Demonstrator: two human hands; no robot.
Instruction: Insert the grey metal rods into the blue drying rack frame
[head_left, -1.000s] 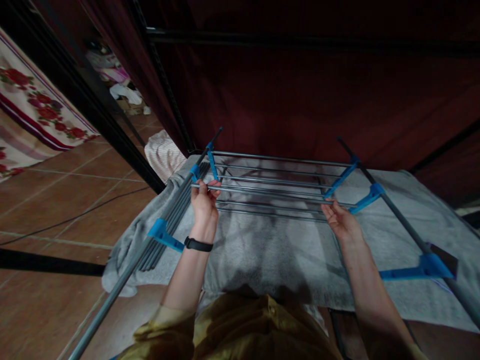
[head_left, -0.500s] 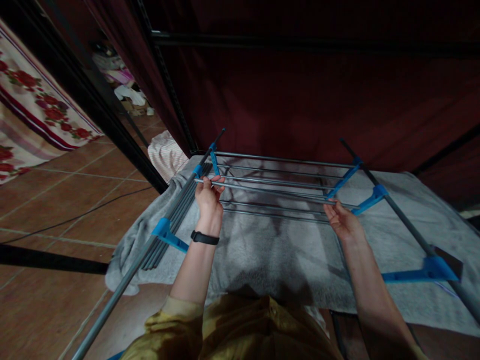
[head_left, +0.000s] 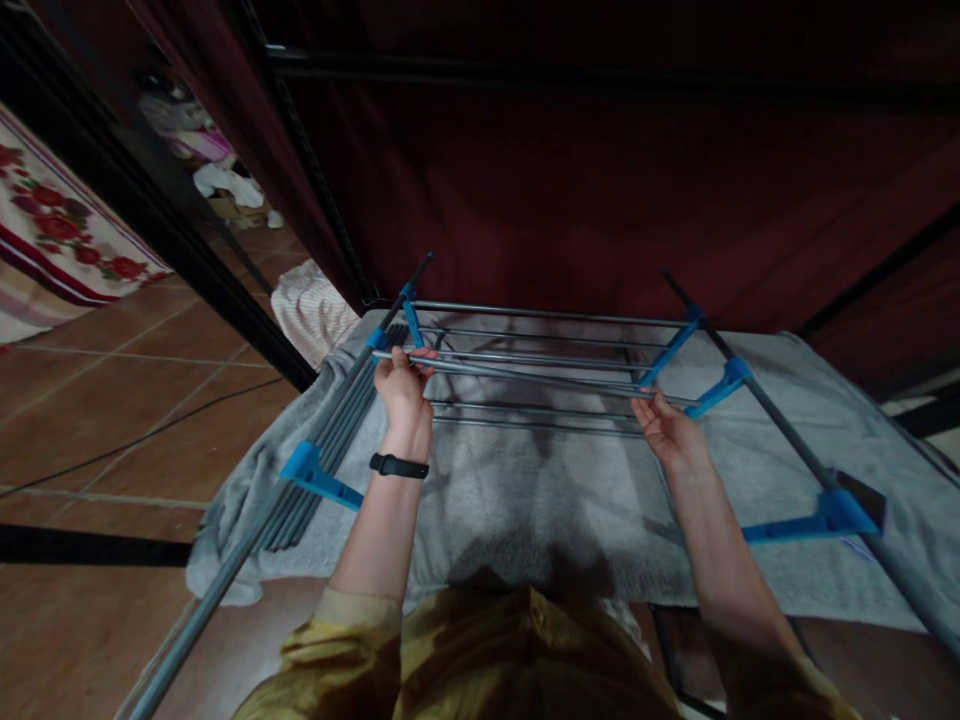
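Note:
My left hand [head_left: 403, 388] is closed around the left end of a grey metal rod [head_left: 525, 375]. My right hand [head_left: 669, 428] pinches the same rod near its right end, close to a blue plastic bracket [head_left: 724, 388]. The rod slants slightly down to the right. It belongs with a rack frame: a left pole [head_left: 240, 560] and a right pole [head_left: 787, 430] carry blue brackets, and several thin rods span between them beyond my hands. Whether the held rod's right end sits in the bracket, I cannot tell.
Several loose grey rods [head_left: 322, 480] lie bundled beside the left pole on a grey blanket [head_left: 540, 510]. A dark red curtain [head_left: 562, 200] hangs behind, framed by black metal bars [head_left: 525, 75]. On the tiled floor [head_left: 142, 420] at left runs a dark cable.
The whole view has shifted, so the rack sits a little further left. Both hands keep their hold on the rod, and it has hardly moved against the frame.

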